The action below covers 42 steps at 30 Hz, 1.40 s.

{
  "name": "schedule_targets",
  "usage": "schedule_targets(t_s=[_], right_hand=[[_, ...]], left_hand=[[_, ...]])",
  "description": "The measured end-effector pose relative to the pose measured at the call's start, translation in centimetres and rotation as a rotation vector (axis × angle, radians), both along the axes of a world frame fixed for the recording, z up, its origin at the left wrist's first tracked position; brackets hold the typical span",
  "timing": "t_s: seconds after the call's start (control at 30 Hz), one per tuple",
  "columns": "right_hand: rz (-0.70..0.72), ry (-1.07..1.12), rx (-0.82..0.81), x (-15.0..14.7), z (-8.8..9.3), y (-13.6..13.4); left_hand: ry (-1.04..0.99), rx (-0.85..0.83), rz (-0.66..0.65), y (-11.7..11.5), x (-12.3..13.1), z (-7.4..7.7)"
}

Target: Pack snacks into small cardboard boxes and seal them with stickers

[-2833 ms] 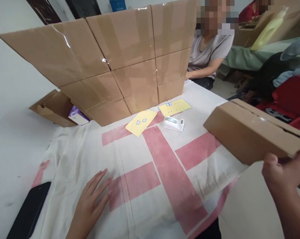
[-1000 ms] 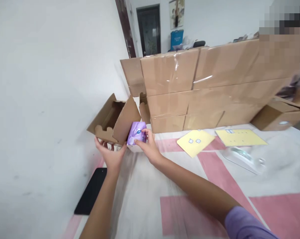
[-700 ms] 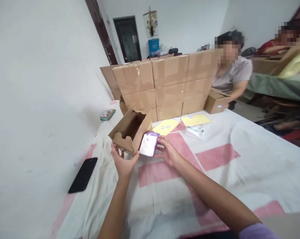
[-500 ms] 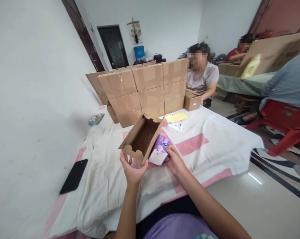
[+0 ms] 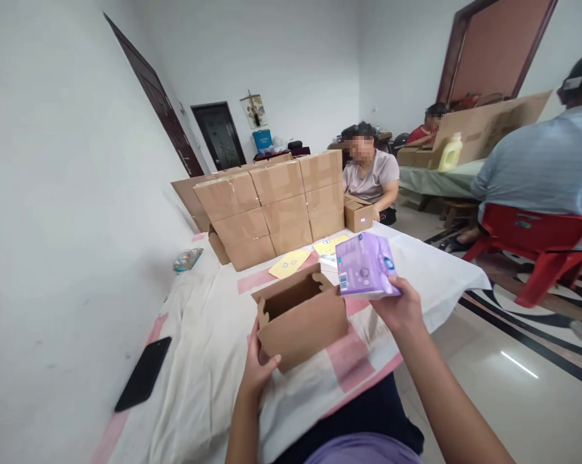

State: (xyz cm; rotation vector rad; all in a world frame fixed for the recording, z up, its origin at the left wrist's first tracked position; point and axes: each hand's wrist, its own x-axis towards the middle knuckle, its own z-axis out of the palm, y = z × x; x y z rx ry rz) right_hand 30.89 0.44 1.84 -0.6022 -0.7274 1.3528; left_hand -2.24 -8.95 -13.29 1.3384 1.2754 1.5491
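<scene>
An open-topped cardboard box [image 5: 303,332] stands on the cloth-covered table in front of me. My left hand [image 5: 259,364] grips its near left end, thumb on the front side and fingers round the end. Up at the box's right end, my right hand [image 5: 401,303] holds a purple soft package [image 5: 365,265] with a barcode and blue logo, thumb on its lower right corner. Behind the box lie a yellow sheet [image 5: 291,264], another yellow card [image 5: 330,245] and a white item [image 5: 328,261], partly covered by the package.
A wall of stacked cardboard cartons [image 5: 271,209] crosses the table's back. A small carton [image 5: 358,214] stands at its right, by a seated person [image 5: 372,174]. On the left lie a black phone [image 5: 143,374] and a small packet [image 5: 187,259]. Another person sits on a red chair [image 5: 537,225].
My right hand has lifted the purple package up and right, away from the box's side. The box has turned and now rests more level. A yellow sheet behind it has come into view.
</scene>
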Motion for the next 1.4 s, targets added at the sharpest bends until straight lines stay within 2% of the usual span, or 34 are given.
schedule_targets(t_s=[0.1, 0.17, 0.33, 0.43, 0.6, 0.73, 0.93, 1.03, 1.1, 1.17, 1.3, 1.4], right_hand=[[0.104, -0.063, 0.089, -0.4, 3.7, 0.3], [0.262, -0.13, 0.138, -1.7, 5.4, 0.5], [0.769, -0.386, 0.18, -5.3, 7.5, 1.2], [0.89, -0.473, 0.217, -6.4, 8.5, 1.9], [0.88, -0.566, 0.328, -7.2, 9.9, 3.9], [0.807, -0.72, 0.485, -6.7, 10.1, 4.5], [0.839, -1.061, 0.785, -4.7, 11.5, 1.1], [0.86, -1.163, 0.915, -4.5, 11.8, -0.2], [0.835, -1.202, 0.979, -4.6, 11.5, -0.3], [0.818, -1.223, 1.026, -4.7, 11.0, 0.0], [0.832, -1.245, 1.058, -4.7, 10.5, 0.9], [0.831, -1.264, 1.059, -4.5, 10.5, 1.4]], left_hand=[[0.006, -0.005, -0.043, -0.2, -0.2, -0.4], [0.025, -0.008, -0.067, -0.3, -0.2, -0.5], [0.052, 0.006, -0.108, -0.4, 0.0, 0.1], [0.054, 0.033, -0.136, -0.5, 0.2, 1.0], [0.048, -0.007, -0.186, -0.7, 0.5, 2.1], [0.018, 0.004, -0.273, -1.0, 0.8, 2.0], [0.059, 0.019, -0.266, -1.0, 0.7, 0.6], [0.088, 0.033, -0.233, -1.4, 1.0, 0.9], [0.104, 0.1, -0.188, -1.9, 1.5, 2.1], [0.149, 0.199, -0.122, -2.4, 2.0, 4.1], [0.404, 0.327, 0.01, -2.7, 2.3, 8.0], [0.545, 0.348, 0.041, -2.2, 2.3, 9.4]])
